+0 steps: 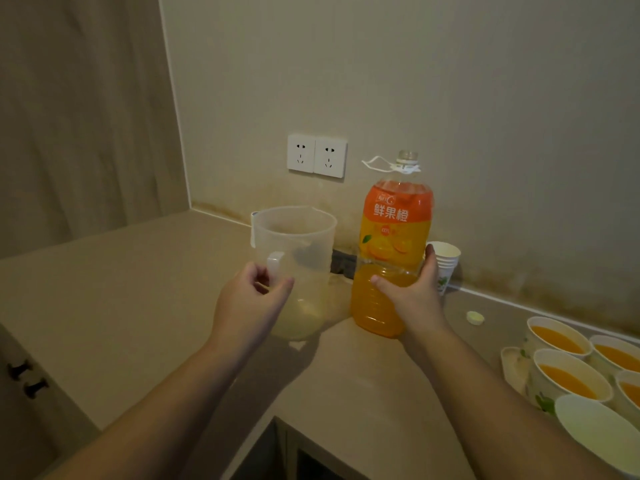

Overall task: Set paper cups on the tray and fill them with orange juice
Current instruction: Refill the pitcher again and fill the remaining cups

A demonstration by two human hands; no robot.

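The clear plastic jug's (pixel 294 268) handle is pinched by the left hand (pixel 251 303). The uncapped orange juice bottle (pixel 391 251), near the desk's (pixel 138 289) back edge, is gripped by the right hand (pixel 412 296).

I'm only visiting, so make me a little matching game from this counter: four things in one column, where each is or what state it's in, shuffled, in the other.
Things
1. clear jug
2. juice bottle
3. bottle cap
4. stack of paper cups

Places or states
A. lying loose on the counter
B. standing by the wall behind the bottle
C. its handle in the left hand
D. open-necked, its lower body gripped by the right hand

Pairs: 1-C, 2-D, 3-A, 4-B
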